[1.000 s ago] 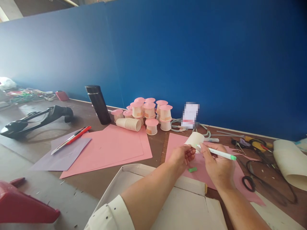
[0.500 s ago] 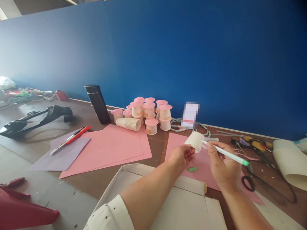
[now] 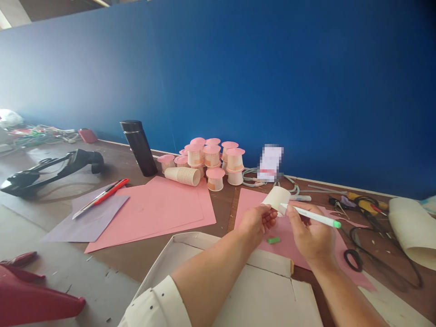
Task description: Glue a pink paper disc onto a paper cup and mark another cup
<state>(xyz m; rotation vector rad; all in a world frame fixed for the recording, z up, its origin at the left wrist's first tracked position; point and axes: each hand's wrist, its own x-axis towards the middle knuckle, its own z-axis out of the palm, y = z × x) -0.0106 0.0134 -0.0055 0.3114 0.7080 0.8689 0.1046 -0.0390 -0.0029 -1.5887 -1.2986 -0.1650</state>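
Note:
A white paper cup, tipped on its side in the air, is held at its rim by my left hand. My right hand grips a white marker with a green end, its tip at the cup's side; whether it touches I cannot tell. Below the cup, a small green cap lies on a pink sheet. Several paper cups topped with pink discs stand stacked against the blue wall. A nested row of plain paper cups lies in front of them.
To the left are a black flask, a red utility knife, pink paper sheets and a purple sheet. A white cardboard piece lies under my forearms. Cables and a large paper cup are at the right.
My right hand has moved a little left with the marker, whose tip is now lower on the cup's side. My left hand and the cup have barely moved.

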